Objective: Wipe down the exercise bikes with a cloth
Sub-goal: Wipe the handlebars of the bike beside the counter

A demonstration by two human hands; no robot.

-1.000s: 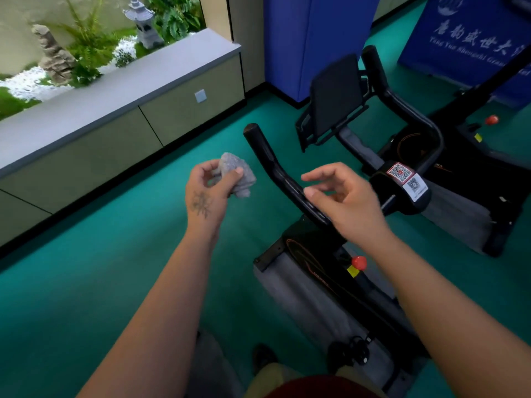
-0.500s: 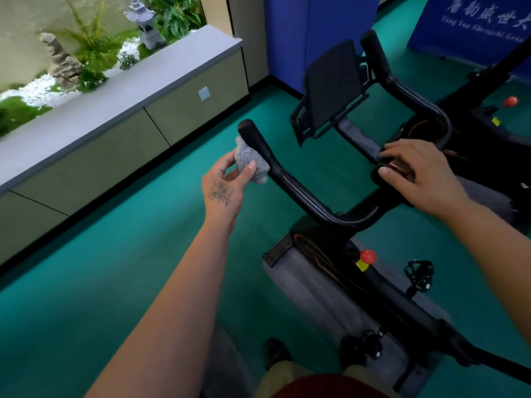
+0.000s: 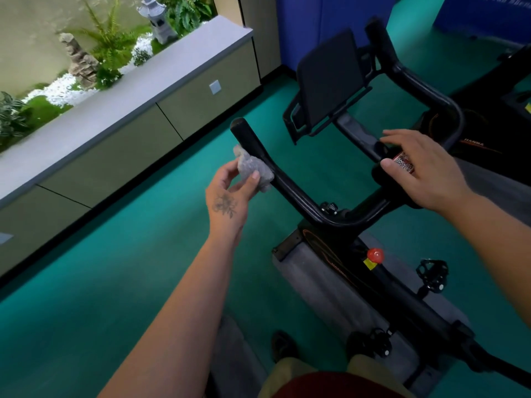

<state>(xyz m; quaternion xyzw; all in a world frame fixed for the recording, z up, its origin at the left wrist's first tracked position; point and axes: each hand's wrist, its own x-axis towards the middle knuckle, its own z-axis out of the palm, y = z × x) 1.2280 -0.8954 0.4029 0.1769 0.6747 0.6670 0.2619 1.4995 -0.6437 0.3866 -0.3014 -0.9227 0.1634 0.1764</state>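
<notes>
A black exercise bike [image 3: 339, 219] stands in front of me with its U-shaped handlebar [image 3: 293, 188] pointing away. My left hand [image 3: 230, 193] pinches a crumpled grey cloth [image 3: 250, 168] and holds it against the left handlebar arm, a little below its tip. My right hand [image 3: 422, 170] rests with straight fingers on the handlebar's centre hub, partly covering a red and white QR sticker [image 3: 402, 162]. A black tablet holder [image 3: 327, 81] rises above the bars.
A grey-topped low cabinet [image 3: 120, 116] runs along the left, with a rock garden behind it. A second bike [image 3: 500, 110] stands at the right. A blue panel [image 3: 321, 27] stands behind. A grey mat [image 3: 316, 282] lies under the bike on green floor. Pedal [image 3: 432, 274] sticks out right.
My left hand brought the cloth to the left handlebar arm and slid it down a little. My right hand moved from mid-air onto the handlebar hub and stays there.
</notes>
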